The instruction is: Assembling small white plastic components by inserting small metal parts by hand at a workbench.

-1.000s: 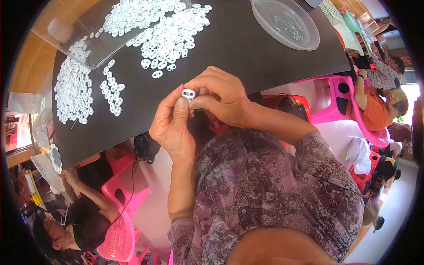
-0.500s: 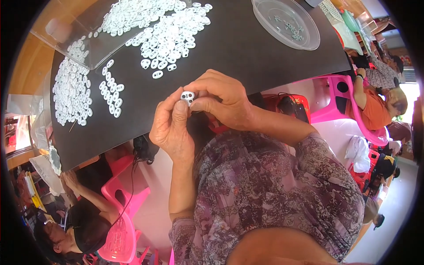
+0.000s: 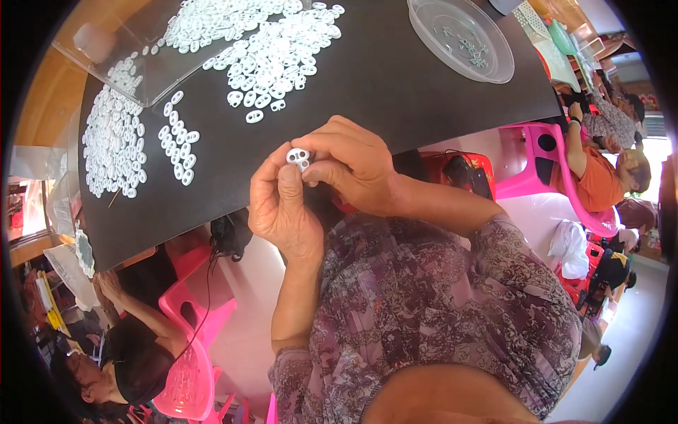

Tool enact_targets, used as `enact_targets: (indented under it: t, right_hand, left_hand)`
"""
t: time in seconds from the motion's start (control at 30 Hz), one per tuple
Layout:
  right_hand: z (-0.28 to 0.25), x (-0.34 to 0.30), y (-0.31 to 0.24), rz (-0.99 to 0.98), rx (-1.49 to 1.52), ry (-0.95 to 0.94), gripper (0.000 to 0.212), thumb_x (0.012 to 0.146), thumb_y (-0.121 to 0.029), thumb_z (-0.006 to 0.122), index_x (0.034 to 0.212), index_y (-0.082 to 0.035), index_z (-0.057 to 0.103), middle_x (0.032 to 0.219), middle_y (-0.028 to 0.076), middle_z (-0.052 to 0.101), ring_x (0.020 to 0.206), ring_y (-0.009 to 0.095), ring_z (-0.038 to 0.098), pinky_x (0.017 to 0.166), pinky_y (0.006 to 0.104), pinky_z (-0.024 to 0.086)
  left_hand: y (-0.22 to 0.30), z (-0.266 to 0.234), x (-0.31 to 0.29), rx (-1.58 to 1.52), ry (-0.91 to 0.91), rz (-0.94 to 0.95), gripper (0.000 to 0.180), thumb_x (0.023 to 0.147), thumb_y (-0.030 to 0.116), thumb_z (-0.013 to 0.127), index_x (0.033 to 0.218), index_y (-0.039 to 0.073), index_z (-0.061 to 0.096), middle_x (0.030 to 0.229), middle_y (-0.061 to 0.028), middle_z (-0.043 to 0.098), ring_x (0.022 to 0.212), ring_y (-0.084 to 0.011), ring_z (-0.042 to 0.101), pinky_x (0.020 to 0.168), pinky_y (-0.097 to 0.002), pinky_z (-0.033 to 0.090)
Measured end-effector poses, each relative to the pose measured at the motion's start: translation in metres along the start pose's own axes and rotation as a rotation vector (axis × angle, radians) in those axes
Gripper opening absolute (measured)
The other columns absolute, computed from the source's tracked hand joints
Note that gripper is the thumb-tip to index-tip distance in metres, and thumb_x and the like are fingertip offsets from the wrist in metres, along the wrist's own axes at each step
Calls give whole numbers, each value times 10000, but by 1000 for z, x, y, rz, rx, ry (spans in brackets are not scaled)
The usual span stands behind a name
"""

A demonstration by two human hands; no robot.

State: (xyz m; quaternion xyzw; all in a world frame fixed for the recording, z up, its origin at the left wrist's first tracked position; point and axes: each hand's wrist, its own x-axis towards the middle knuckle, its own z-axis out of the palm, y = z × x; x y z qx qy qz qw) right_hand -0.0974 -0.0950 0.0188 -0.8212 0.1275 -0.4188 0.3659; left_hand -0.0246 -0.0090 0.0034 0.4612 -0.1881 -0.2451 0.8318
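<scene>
Just in front of the table's near edge, a white plastic cord lock [image 3: 299,158] with dark round holes is pinched between my two hands. The thumb and fingertips of my left hand [image 3: 287,212] grip it from below and the left. From the right, my right hand [image 3: 353,166] closes its thumb and forefinger on the same piece. The fingertips partly cover it. Beyond my hands lies a heap of similar white oval cord locks [image 3: 272,60], several of them loose at its near edge.
On the dark table [image 3: 374,78], another white heap [image 3: 113,145] lies left, beside a small loose cluster [image 3: 178,141]. A clear box [image 3: 145,99] stands far left. A round clear dish [image 3: 494,73] holds small greyish metal bits. Pink chairs [image 3: 185,381] and seated people are nearby.
My left hand and wrist have shifted slightly right. The cord lock has turned a little between my fingers, showing its holes at another angle. Both hands still hold it.
</scene>
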Motion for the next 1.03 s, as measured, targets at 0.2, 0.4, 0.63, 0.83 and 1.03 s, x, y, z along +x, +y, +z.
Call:
enact_targets:
  t: [0.2, 0.4, 0.63, 0.83, 1.03]
  right_hand:
    - [1, 0, -2, -12, 7, -13, 261, 719, -19, 663, 969, 12, 598, 773, 86, 581, 685, 227, 539, 603, 322, 436]
    - [2, -1, -4, -11, -12, -31, 282, 731, -39, 668, 995, 21, 590, 786, 95, 583, 680, 230, 537, 603, 326, 436]
    - [5, 0, -4, -23, -42, -38, 287, 740, -53, 667, 1002, 26, 580, 789, 103, 580, 675, 240, 536, 599, 331, 435]
    - [6, -3, 0, -46, -39, -13, 325, 724, 3, 666, 1040, 26, 595, 800, 83, 612, 650, 198, 519, 578, 296, 420]
    - [7, -4, 1, -65, -40, -4, 326, 726, 2, 665, 1043, 26, 593, 803, 84, 611, 652, 199, 523, 560, 292, 423]
  left_hand:
    - [-1, -1, -1, 26, 34, 13, 219, 909, 89, 550, 1048, -80, 568, 898, -112, 619, 763, -137, 576, 664, -241, 476]
    - [0, -2, -4, 47, 56, 23, 237, 915, 76, 536, 1084, -89, 566, 908, -101, 618, 764, -128, 566, 671, -237, 471]
    - [-3, -6, -5, 162, 37, 89, 234, 914, 60, 531, 1088, -89, 577, 908, -92, 615, 752, -117, 551, 652, -232, 468]
    - [-2, -4, -7, 112, 42, 53, 238, 909, 57, 537, 1092, -90, 576, 894, -90, 613, 733, -119, 544, 642, -235, 464]
    - [-2, -5, -8, 142, 43, 48, 245, 911, 57, 531, 1105, -88, 572, 893, -94, 611, 733, -125, 543, 641, -242, 464]
